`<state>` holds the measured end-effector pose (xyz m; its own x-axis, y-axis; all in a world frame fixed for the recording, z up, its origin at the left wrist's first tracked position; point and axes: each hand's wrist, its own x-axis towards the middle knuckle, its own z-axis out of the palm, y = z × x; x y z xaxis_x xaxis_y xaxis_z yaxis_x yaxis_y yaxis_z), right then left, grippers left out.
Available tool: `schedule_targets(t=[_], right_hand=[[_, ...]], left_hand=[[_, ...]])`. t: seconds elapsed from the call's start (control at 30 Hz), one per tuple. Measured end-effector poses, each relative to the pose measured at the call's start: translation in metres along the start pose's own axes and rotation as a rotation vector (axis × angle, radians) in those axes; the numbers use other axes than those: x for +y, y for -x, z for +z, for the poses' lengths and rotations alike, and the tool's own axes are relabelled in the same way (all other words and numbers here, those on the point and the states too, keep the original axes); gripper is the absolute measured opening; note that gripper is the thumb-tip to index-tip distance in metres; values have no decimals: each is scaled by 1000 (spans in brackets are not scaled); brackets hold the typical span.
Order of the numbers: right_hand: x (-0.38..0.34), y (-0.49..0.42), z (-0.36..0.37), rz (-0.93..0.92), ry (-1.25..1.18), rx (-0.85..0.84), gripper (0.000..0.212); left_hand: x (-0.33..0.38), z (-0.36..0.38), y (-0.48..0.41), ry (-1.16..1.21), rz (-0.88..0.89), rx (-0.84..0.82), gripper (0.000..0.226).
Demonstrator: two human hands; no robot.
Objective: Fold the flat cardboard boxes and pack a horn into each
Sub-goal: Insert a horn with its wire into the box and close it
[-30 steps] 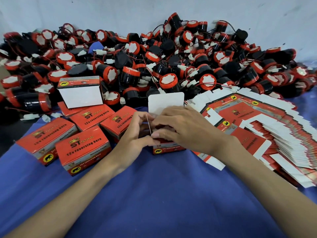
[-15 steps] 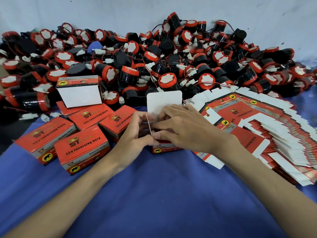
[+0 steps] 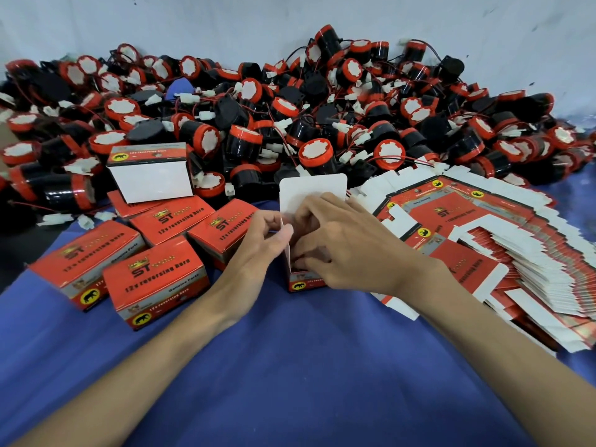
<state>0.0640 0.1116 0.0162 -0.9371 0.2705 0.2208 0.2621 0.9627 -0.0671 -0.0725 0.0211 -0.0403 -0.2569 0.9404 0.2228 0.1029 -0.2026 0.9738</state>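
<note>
Box [image 3: 304, 283]: left hand [image 3: 267, 240] pinches its wall; right hand [image 3: 348, 250] curls inside, gripping flaps. Risk: forced tuck buckles lid [image 3: 312, 188] beyond fingers [image 3: 322, 209].

bright even light, soft shadows, slight blur, perhaps wide-angle edge warping

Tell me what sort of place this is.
Most likely a small packing bench in a workshop. A heap of loose red-and-black horns lies against the wall, a stack of flat cartons sits beside it, and the left hand and right hand hold one half-folded box next to several closed boxes.
</note>
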Motion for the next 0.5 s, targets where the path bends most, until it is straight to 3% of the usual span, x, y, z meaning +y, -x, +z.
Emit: schedule_targets(t=[0.17, 0.23, 0.33, 0.5], right_hand=[[2, -1, -1, -93, -164, 32, 15], [8, 4, -1, -68, -286, 246, 10], [15, 18, 8, 118, -338, 601, 12], [15, 45, 29, 220, -596, 490, 21]], left_hand=[[1, 3, 0, -104, 86, 76, 25], [3, 3, 0, -119, 125, 114, 22], [4, 5, -1, -101, 148, 156, 30], [0, 15, -1, -176, 173, 215, 77]])
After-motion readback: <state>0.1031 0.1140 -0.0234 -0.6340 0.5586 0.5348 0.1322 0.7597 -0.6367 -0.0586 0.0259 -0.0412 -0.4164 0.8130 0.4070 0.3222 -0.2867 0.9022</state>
